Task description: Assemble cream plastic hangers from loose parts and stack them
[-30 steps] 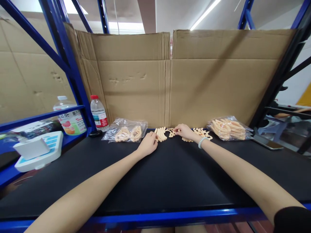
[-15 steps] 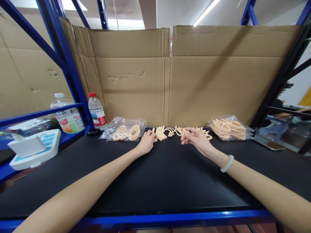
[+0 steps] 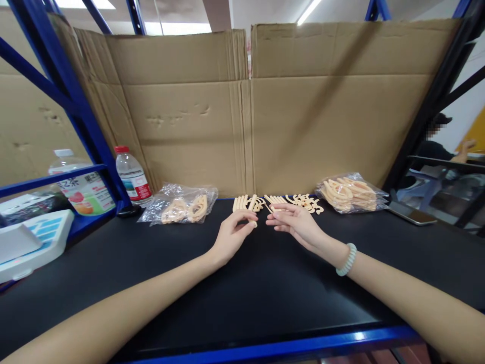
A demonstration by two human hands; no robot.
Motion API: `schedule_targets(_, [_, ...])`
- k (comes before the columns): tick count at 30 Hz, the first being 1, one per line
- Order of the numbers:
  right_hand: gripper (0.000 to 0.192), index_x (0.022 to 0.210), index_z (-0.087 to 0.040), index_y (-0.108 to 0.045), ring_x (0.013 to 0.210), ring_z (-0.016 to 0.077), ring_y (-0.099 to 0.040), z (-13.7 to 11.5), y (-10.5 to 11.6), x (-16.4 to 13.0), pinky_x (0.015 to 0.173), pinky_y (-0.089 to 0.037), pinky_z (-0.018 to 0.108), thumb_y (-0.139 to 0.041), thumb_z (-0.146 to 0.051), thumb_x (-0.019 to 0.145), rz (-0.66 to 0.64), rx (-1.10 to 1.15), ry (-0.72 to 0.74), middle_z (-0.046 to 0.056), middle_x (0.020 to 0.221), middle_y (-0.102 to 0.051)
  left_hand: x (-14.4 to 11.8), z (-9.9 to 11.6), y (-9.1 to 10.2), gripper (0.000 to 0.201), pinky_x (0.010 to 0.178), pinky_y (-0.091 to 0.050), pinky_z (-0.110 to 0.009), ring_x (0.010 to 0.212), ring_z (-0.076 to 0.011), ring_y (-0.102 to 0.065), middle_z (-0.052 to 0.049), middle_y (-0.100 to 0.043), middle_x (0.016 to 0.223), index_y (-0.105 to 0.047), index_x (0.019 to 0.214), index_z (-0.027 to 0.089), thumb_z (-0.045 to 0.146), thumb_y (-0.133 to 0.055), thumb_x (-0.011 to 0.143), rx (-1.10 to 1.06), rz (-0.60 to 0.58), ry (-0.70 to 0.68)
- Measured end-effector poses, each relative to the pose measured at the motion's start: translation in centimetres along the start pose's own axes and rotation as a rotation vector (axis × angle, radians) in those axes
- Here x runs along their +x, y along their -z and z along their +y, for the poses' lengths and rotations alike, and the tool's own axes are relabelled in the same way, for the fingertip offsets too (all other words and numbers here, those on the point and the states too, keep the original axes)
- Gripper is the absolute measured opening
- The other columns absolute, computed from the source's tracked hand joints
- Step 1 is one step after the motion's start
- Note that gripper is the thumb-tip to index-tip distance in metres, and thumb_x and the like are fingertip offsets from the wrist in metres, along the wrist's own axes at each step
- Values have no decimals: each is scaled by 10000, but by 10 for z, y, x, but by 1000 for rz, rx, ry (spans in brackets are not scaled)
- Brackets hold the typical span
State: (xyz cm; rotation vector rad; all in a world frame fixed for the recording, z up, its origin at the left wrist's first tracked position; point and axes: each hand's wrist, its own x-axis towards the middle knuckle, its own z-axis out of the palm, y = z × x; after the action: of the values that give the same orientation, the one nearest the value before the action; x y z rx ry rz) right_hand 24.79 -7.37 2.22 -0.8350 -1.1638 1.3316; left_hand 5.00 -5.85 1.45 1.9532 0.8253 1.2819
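My left hand (image 3: 235,233) pinches a short pale wood-coloured strip (image 3: 252,203), which stands nearly upright at the fingertips. Just to the right, my right hand (image 3: 294,222) has thumb and forefinger closed on a small pale piece (image 3: 272,208), mostly hidden by the fingers. The two hands are close together but apart, above the black tabletop (image 3: 242,293). Behind them lie a row of pale straight strips (image 3: 240,202), a second row of strips (image 3: 278,200) and a heap of curved pale pieces (image 3: 308,203).
A clear bag of pale loops (image 3: 178,205) lies left, and a fuller bag (image 3: 350,193) lies right beside a phone (image 3: 413,215). Cardboard (image 3: 182,111) walls the back. A red-capped bottle (image 3: 132,177) and a white-blue plastic box (image 3: 45,240) are left. Another person (image 3: 435,146) sits far right.
My left hand has lifted from the strips and come nearer with one at its fingertips. My right hand has shifted slightly left, still pinching. The view has turned a little to the right.
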Motion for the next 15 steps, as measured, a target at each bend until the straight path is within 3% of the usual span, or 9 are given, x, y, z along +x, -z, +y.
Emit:
schedule_targets(5, [372,990,-146,-659,825,227,-705,5,-1,0,698,-562,294,-801,-270,669,28,-28,1,95,849,-724,-3,-2,-4,164,776,-490,-335,804,-205,-629,-68,-691,848,-708,841,158,282,-655,748,-139,59,156])
schedule_targets(10, [368,976,-152,-671,865,241,-700,9,-3,-2,714,-567,308,-807,-296,667,-7,-71,-17,99,874,-726,-2,-10,-4,212,721,-510,-304,802,-177,-631,-51,-654,916,-661,854,159,242,-727,671,-281,93,239])
schedule_targets(15, [303,959,-152,-695,914,250,-687,8,-5,-3,675,-560,289,-718,-387,769,-39,-95,-61,125,943,-717,-1,-12,-2,557,713,-530,-306,766,-130,-618,-54,-582,1064,-581,1153,202,189,-760,626,-443,122,297])
